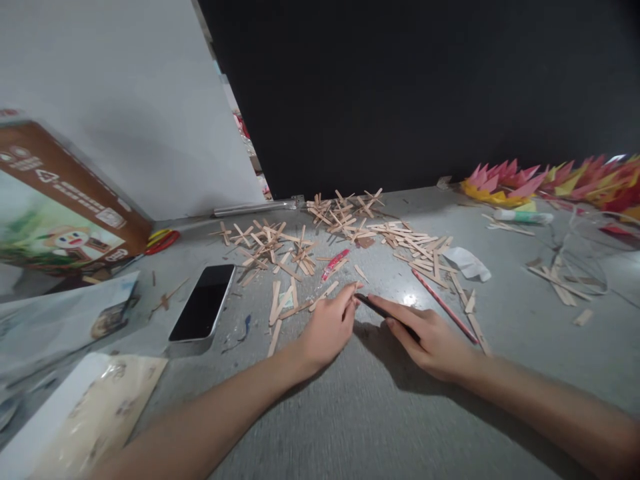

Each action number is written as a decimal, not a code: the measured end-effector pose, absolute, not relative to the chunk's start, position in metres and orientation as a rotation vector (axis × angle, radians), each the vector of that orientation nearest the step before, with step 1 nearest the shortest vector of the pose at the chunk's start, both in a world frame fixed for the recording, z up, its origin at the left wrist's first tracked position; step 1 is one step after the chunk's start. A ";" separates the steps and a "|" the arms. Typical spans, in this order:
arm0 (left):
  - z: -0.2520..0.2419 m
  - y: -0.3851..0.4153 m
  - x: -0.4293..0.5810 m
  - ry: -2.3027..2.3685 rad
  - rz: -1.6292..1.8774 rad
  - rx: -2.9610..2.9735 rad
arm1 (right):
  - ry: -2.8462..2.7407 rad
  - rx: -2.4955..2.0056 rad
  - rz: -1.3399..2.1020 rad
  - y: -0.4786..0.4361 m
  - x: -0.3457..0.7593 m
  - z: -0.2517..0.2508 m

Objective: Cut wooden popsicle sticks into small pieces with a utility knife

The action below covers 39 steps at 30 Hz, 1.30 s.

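My left hand [331,325] is closed in a pinch, its fingertips meeting the front end of a slim black tool [377,307]. A pale tip shows at those fingers, but I cannot make out what they hold. My right hand [434,343] is wrapped round the black tool and points it to the left. Too little shows to tell the tool's exact kind. Beyond the hands lie many loose wooden craft sticks [413,241] and star-shaped bundles of crossed sticks [265,243]. A red-wrapped item [335,264] lies among them.
A smartphone [204,301] lies left of my hands, near a printed box [65,200] and red-yellow scissors [163,241]. On the right are a red pencil [443,305], crumpled tissue [469,262], glue stick [523,217] and pink-yellow paper decorations [505,183]. A black panel [420,93] stands behind.
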State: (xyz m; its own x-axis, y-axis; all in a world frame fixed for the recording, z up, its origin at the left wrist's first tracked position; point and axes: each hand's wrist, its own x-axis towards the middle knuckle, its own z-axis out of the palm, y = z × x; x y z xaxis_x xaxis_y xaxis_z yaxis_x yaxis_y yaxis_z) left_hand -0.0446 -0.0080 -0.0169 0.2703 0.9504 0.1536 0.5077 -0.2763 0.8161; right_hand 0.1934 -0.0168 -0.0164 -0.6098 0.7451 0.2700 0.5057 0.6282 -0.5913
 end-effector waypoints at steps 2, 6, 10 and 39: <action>-0.016 -0.008 -0.044 1.284 0.872 1.824 | -2.352 -0.969 0.631 -0.017 0.194 -0.016; -0.018 -0.009 -0.043 1.307 0.893 1.843 | -2.361 -0.978 0.635 -0.018 0.194 -0.014; -0.022 -0.009 -0.045 1.357 0.888 2.003 | -2.354 -0.972 0.641 -0.019 0.194 -0.015; -0.030 -0.006 -0.049 1.365 0.868 2.118 | -2.358 -0.963 0.665 -0.018 0.195 -0.015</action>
State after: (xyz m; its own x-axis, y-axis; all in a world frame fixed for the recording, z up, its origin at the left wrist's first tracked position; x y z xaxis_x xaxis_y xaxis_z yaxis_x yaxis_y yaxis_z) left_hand -0.0491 -0.0060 -0.0296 0.3042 0.9182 0.2536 0.6191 -0.3929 0.6799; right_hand 0.1951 -0.0181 -0.0153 -0.6228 0.7369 0.2630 0.4908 0.6297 -0.6021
